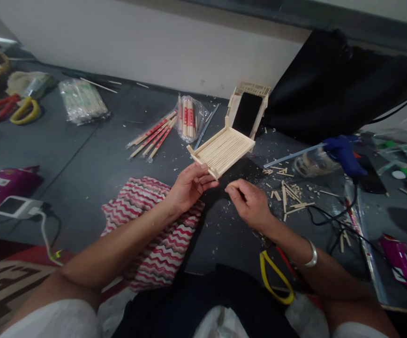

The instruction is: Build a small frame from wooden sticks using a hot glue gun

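My left hand (pixel 188 187) pinches the near corner of a small flat panel built from pale wooden sticks (pixel 222 149) and holds it tilted above the dark floor. Just to the right of it, my right hand (pixel 248 202) has its fingers curled together in a pinch; whatever is in them is too small to make out. A silver bangle (pixel 312 257) sits on my right wrist. Behind the panel a stick-built stand (pixel 250 94) leans at the wall with a black phone (pixel 247 112) in it.
Cut stick scraps (pixel 288 192) litter the floor at right, near a blue glue gun (pixel 342 151) and black cables (pixel 333 225). Chopstick bundles (pixel 188 118) and loose chopsticks (pixel 152 136) lie behind. A striped cloth (pixel 157 234) is under my left arm. Yellow-handled cutters (pixel 275 280) lie near.
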The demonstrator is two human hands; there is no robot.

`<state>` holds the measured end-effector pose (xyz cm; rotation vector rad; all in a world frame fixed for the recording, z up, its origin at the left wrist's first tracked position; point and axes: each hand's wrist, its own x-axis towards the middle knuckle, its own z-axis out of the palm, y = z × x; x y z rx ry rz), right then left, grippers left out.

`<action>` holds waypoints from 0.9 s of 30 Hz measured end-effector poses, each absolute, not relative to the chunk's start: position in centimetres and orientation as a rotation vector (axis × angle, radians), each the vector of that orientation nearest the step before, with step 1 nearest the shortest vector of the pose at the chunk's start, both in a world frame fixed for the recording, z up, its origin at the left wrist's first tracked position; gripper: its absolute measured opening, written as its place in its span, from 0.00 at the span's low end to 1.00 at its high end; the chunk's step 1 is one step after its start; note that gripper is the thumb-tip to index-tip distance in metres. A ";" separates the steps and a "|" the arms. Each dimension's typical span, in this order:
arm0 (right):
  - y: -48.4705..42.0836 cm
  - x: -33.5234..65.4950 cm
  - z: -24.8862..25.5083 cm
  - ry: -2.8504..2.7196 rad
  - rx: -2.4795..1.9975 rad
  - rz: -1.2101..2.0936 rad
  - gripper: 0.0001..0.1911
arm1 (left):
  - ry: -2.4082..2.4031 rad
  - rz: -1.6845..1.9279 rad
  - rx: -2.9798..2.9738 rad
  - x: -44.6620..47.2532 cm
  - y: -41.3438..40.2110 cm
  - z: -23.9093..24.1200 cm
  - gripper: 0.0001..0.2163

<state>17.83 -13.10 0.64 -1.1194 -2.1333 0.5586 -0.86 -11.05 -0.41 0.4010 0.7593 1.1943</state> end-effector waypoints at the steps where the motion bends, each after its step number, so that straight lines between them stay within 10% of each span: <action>1: -13.0 17.9 0.5 -2.086 -1.147 0.572 0.13 | 0.760 1.192 0.410 -0.8 -11.1 -0.4 0.16; 27: -9.5 22.3 3.3 -1.509 -1.363 0.531 0.15 | 0.779 1.067 0.728 -2.5 -10.2 -0.3 0.09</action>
